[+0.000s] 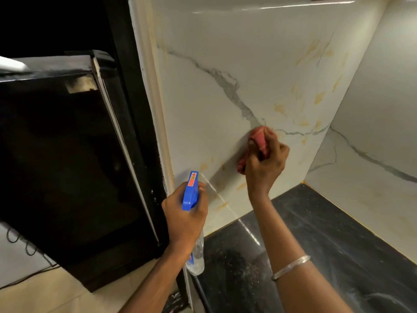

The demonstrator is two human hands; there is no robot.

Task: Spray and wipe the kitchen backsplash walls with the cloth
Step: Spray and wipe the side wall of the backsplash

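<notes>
Right hand (266,164) clutches red cloth (259,134) on backsplash (225,55); left hand (181,219) grips spray bottle (190,195), label (192,179) unreadable.

No legible text. Spray bottle (190,195): red-orange sticker (192,179) on top of the blue trigger head, with a printed mark too small to read. Clear body carries a blue-and-red label (191,257), mostly hidden behind the wrist, wording unreadable. Black appliance (67,154): pale worn sticker patch (82,85), no characters discernible.
</notes>
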